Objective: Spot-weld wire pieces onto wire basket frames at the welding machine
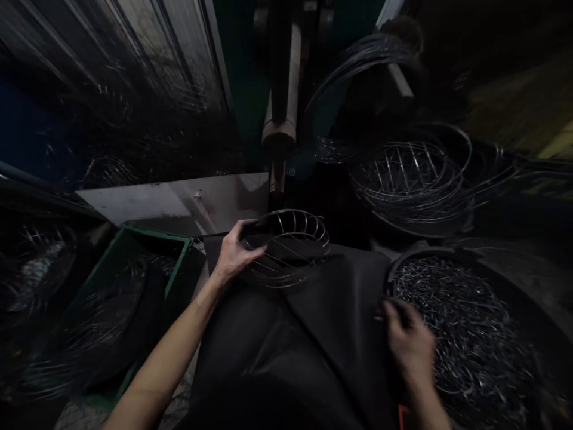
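Left hand clasps the left edge of a wire basket between thumb and fingers, over an apron; right of the basket, the right hand half curls beside a tub of wire bits (too blurred to tell whether it holds anything). Ribs already span the basket's hoops; what remains, I cannot tell.

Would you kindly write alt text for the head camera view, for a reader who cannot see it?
A person's left hand grips a round wire frame over a dark sheet. The right hand, blurred, is near a bin of small metal pieces; whether it holds anything is unclear. A green crate stands at left in the dim workspace.
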`<state>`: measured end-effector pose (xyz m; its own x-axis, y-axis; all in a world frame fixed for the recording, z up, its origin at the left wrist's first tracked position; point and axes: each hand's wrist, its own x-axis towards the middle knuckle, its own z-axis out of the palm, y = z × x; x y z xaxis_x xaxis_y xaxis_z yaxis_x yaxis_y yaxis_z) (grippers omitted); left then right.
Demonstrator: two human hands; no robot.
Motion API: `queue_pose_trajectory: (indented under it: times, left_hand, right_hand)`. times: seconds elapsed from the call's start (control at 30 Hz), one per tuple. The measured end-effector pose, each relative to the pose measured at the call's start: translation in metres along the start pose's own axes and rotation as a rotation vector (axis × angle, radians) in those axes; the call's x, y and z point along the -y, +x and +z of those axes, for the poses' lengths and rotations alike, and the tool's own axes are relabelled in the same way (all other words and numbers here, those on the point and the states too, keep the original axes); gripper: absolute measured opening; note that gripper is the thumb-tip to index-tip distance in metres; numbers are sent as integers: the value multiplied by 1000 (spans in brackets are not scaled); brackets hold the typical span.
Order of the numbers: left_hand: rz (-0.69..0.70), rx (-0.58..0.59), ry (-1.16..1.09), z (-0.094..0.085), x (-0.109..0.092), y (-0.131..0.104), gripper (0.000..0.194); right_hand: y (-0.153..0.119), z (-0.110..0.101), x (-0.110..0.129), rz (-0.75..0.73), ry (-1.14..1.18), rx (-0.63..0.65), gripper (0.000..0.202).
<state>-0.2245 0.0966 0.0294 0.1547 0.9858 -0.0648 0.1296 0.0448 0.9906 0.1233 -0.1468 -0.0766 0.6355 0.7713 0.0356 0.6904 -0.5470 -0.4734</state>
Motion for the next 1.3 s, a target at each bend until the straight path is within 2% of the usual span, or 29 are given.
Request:
queue_pose_trajectory:
  times: [0.07, 0.13, 0.2, 0.3, 0.43, 0.5, 0.57, 0.67, 0.8, 0.93, 1.13, 1.3]
  left_hand:
    - [147, 37, 147, 10, -12, -1, 48]
    - [256, 109, 269, 20, -14, -2, 47]
    - [327, 190, 368, 27, -10, -4, 49]
    - [382, 281, 472, 33, -2, -7, 51]
    - [420, 350, 494, 38, -3, -8, 52]
    - [435, 359, 499, 39, -4, -9, 51]
    - [449, 362, 501, 41, -3, -9, 49]
    - [466, 356, 485, 41, -1, -9, 49]
    - [471, 346, 451, 39, 0, -8, 50]
    - [519, 356, 472, 36, -2, -6, 52]
    - [548, 360, 554, 35, -3, -6, 52]
    - [554, 305, 545, 37, -2, -6, 50]
  right_hand:
    - [-3, 14, 27, 36, 176, 24, 51]
    - [-5, 19, 50, 57, 351, 76, 49]
    - [-4, 15, 69, 28, 498, 136, 48]
    - [8, 1, 106, -139, 635, 230, 44]
    - [37, -6, 174, -498, 541, 317, 34]
    - [47, -5, 202, -674, 397, 288, 30]
    - [52, -5, 218, -836, 207, 226, 31]
    - [52, -7, 223, -1056, -31, 98, 29]
    - [56, -13, 221, -1231, -69, -48, 22]
    - [63, -17, 224, -1270, -48, -83, 23]
    - [69, -14, 224, -1216, -4, -22, 21]
    - [69, -12, 227, -1284, 50, -107, 16]
